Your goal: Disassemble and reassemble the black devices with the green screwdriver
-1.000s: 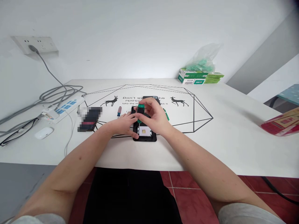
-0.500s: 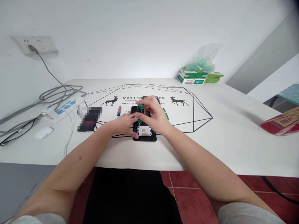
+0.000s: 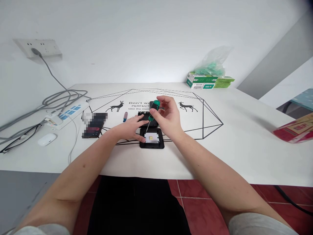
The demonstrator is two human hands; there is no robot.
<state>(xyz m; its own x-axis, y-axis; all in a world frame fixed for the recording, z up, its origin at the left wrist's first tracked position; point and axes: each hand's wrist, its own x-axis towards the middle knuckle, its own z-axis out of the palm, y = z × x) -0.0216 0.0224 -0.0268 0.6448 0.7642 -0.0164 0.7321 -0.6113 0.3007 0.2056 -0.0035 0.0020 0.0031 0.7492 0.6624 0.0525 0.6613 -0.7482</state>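
My right hand [image 3: 171,118] grips a screwdriver [image 3: 154,110] with a green and black handle. The shaft slants down to the left, its tip near the upper left corner of a white plate [image 3: 156,140]. That plate bears a yellow square chip and sits inside a black square housing [image 3: 160,145]. With fingers spread, my left hand [image 3: 129,129] lies at the left of the housing, its thumb on the left rim. Under and beyond the fingertips is another black part [image 3: 144,117], partly hidden by both hands.
A small screwdriver [image 3: 125,117] lies left of the black parts. Further left are a phone [image 3: 94,125], a white earbud case [image 3: 47,139], a power strip [image 3: 73,112] and coiled cables. Green boxes [image 3: 202,79] stand at the back; a red package [image 3: 293,130] is at the right.
My right hand has moved right and drawn back from the plate, and the screwdriver has gone from nearly upright to tilted. My left hand stays by the housing, its fingers more spread.
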